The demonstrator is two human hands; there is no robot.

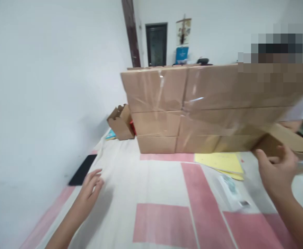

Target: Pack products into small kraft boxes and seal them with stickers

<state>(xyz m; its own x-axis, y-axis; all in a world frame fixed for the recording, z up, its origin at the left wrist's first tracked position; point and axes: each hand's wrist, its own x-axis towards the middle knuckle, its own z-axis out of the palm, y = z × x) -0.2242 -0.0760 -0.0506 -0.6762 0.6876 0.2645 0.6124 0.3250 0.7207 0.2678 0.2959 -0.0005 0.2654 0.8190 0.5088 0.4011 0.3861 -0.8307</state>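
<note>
At the left, my left hand (92, 185) is held over the bed or table cover, its fingers loosely bent and apart, with nothing in it. A black flat object (83, 170) lies just beyond it by the wall. My right hand (278, 169) is raised at the right, thumb and fingers apart and curved, with no object visible in it. Behind that hand is an open cardboard box (294, 136); whether they touch I cannot tell. Nearest to its left are a white packet with a green print (231, 192) and yellow paper sheets (220, 163).
A wide wall of taped cardboard panels (159, 91) stands across the back of the pink-and-white cloth (161, 183). To its left is a small cardboard holder (121, 122) beside the white wall (50, 86). Another person, blurred out, is behind the panels at the right.
</note>
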